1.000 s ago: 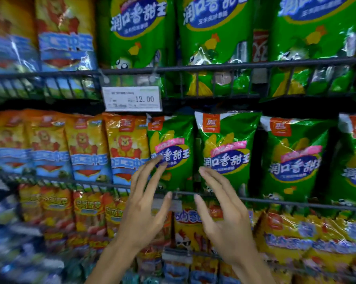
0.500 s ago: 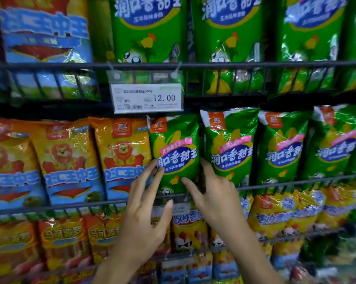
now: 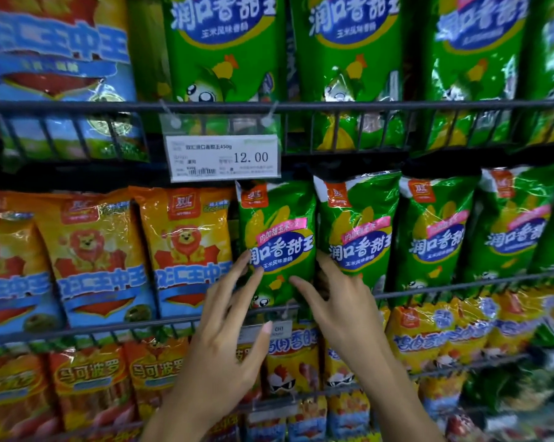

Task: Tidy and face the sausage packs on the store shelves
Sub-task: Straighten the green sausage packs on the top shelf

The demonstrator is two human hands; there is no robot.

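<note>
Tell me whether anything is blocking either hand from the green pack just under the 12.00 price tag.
Nothing visible does. The left hand reaches the green pack at its left edge, the right hand at its right edge. The shelf rail crosses only the pack's bottom, below the fingertips; the price tag hangs above it.

Price tag (image 3: 225, 157) on upper shelf rail read "双汇润口香甜王450g" and "12.00". Green sausage packs (image 3: 277, 240) carried "润口香甜王", "玉米风味香肠", pink strip "内加甜玉米", red "双汇" logo. Orange-blue lion packs (image 3: 186, 247) showed "双汇", "王中王". Lower orange packs (image 3: 89, 374) read "马可波罗".
</note>
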